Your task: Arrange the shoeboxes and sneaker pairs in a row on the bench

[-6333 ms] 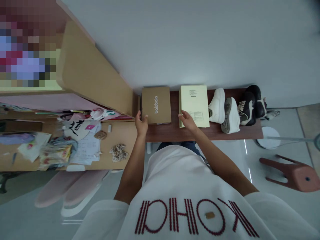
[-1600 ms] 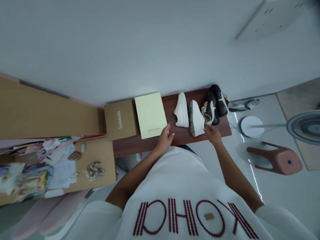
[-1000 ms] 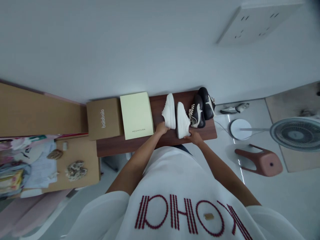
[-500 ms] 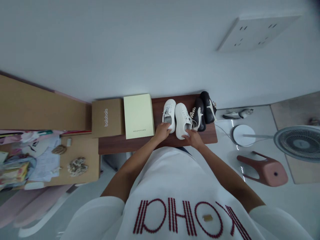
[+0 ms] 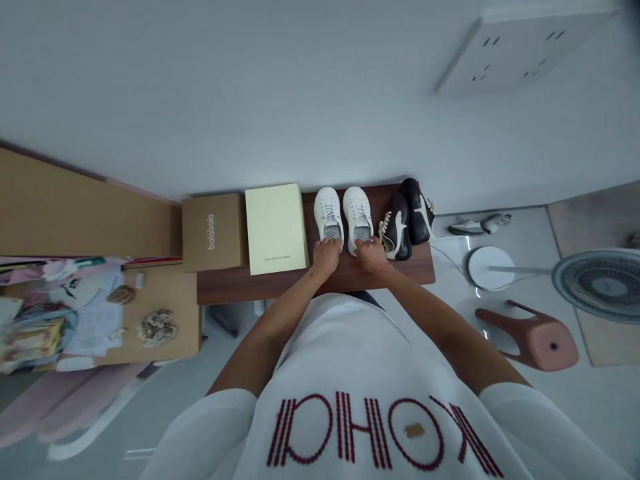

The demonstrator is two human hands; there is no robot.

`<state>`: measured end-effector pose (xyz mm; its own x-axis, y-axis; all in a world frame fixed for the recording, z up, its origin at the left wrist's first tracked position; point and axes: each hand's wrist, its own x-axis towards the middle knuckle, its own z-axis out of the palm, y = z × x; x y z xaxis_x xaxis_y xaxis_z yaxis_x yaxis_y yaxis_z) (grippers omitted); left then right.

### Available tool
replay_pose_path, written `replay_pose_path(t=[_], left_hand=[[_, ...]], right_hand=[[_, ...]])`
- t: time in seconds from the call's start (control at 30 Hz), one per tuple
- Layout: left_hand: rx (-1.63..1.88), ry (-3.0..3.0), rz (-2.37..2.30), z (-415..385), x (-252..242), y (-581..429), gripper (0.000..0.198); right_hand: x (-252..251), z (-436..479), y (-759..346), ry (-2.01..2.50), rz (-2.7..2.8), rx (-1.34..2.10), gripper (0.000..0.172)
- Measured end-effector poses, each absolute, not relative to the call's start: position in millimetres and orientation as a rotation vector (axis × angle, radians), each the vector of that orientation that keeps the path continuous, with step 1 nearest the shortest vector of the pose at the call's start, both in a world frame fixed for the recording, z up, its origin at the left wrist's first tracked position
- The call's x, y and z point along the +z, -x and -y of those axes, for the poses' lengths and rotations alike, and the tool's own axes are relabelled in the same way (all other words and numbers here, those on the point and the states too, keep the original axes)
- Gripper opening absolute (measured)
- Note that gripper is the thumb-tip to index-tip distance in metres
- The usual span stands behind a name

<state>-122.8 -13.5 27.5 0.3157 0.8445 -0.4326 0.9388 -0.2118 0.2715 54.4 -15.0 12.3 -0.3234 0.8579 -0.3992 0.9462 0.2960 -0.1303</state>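
Two white lace-up sneakers stand upright on a dark brown wooden surface [image 5: 225, 288], toes toward the wall. My left hand [image 5: 327, 257] is closed on the heel of the left white sneaker [image 5: 328, 210]. The heel of the right white sneaker [image 5: 357, 208] is gripped by my right hand [image 5: 371, 254]. A narrow gap separates the pair. Just right of them are a dark brown shoe with cream laces [image 5: 396, 227] and its mate [image 5: 418, 210], leaning against each other. Left of the sneakers lies a pale yellow shoebox [image 5: 277, 227].
A brown cardboard box [image 5: 214, 233] sits beside the yellow one. On the left, a tan table [image 5: 185, 313] bears papers and hair scrunchies. To the right on the floor are a pink stool [image 5: 550, 343], a standing fan [image 5: 610, 287] and grey-white shoes [image 5: 480, 225]. The wall rises behind.
Both white sneakers have been straightened and shifted slightly left and toward the wall. They were angled and close together; now they point forward with a gap between. Both hands keep hold of the heels.
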Motion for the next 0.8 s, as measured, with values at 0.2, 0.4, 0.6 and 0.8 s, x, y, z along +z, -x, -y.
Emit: replay_pose_path(t=[0.2, 0.4, 0.6, 0.8], left_hand=[[-0.266, -2.101, -1.580, 17, 18, 125, 0.032], [-0.250, -2.067, -1.607, 16, 10, 129, 0.030], [-0.260, -2.025, -1.632, 18, 4, 133, 0.029], [-0.230, -2.007, -1.663, 21, 14, 134, 0.032]], right_hand=[[4, 10, -47, -1.622, -2.329, -0.508, 0.026], [-4, 5, -41, -1.628, -2.310, -0.513, 0.028], [-5, 7, -37, -1.613, -2.302, -0.535, 0.030], [4, 15, -47, -1.785, -2.431, -0.580, 0.037]])
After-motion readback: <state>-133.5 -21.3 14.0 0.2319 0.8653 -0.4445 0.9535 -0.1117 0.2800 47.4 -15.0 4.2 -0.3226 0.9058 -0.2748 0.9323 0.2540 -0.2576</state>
